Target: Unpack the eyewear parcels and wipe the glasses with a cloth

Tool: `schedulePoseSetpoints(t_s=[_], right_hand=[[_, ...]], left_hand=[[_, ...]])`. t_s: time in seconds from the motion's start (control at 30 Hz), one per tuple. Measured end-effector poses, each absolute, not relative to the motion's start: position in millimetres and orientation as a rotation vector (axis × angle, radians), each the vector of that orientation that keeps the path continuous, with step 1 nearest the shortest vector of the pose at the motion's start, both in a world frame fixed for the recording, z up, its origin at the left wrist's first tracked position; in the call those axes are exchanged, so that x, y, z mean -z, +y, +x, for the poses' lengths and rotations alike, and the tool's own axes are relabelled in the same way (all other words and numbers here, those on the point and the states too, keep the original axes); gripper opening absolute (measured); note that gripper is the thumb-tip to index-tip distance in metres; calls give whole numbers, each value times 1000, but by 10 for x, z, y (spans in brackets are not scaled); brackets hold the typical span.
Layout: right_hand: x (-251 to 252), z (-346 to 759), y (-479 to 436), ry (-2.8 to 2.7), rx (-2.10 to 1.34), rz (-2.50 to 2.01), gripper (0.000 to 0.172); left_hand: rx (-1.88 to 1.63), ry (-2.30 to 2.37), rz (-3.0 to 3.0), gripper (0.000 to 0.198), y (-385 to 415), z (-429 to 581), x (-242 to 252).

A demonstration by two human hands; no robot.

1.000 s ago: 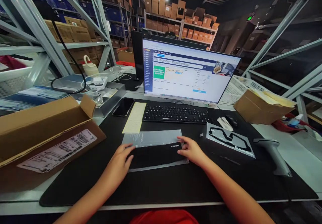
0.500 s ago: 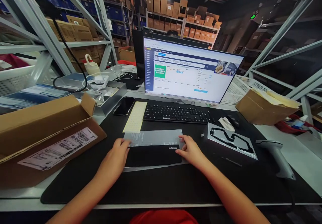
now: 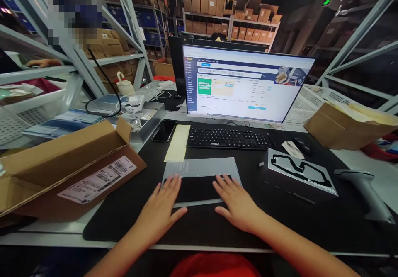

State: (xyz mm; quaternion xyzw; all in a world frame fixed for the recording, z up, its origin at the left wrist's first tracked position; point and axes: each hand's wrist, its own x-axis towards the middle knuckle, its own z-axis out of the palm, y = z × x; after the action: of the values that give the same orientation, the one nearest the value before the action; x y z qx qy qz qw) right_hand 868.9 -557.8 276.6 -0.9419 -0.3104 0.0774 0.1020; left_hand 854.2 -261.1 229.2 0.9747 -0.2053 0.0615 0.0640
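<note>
In front of me on the black desk mat (image 3: 199, 223) lies a translucent plastic bag (image 3: 202, 167) with a flat black item (image 3: 197, 189) inside or on it; I cannot tell which. My left hand (image 3: 160, 210) rests flat with fingers spread over its left end. Over the right end, my right hand (image 3: 238, 202) lies flat too, fingers apart, thumb stretched inward. Just beyond the bag is a yellowish label sheet (image 3: 178, 143). To the right sits a box with a black outline printed on its pale top (image 3: 300, 171).
An open cardboard carton (image 3: 102, 177) stands at left, a barcode scanner (image 3: 363, 190) at far right. Behind the bag are a keyboard (image 3: 228, 139), a phone (image 3: 164, 130) and a lit monitor (image 3: 239, 90). A mouse (image 3: 302, 145) and another carton (image 3: 345, 127) are right of them.
Both hands have gone from gripping the bag's side edges to lying flat with spread fingers on its two ends. The whole view has shifted slightly, so things appear further right.
</note>
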Motion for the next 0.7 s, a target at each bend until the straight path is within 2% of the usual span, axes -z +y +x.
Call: schedulePoseSetpoints(t_s=[0.13, 0.23, 0.3, 0.4, 0.47, 0.6, 0.7], right_hand=[[-2727, 8607, -5963, -525, -24, -2954, 70], [-2767, 8607, -5969, -434, 201, -2899, 52], [-2816, 8631, -5856, -479, 250, -2845, 49], [-2854, 8670, -5649, -667, 224, -2811, 54], [-2838, 8689, -5563, -713, 145, -2819, 53], [-2772, 8743, -5582, -472, 101, -2830, 41], [-2756, 8823, -5648, -307, 90, -2748, 44]], left_hand=[[-321, -266, 3021, 81, -2418, 8443, -2244], [-487, -305, 2990, 81, -2534, 8412, -2325], [-526, -456, 2948, 84, -2657, 8405, -2388], [-412, -639, 2898, 87, -2796, 8388, -2432], [-301, -669, 2884, 81, -2833, 8371, -2436], [-160, -636, 2878, 67, -2833, 8331, -2475], [-148, -630, 2870, 65, -2826, 8293, -2521]])
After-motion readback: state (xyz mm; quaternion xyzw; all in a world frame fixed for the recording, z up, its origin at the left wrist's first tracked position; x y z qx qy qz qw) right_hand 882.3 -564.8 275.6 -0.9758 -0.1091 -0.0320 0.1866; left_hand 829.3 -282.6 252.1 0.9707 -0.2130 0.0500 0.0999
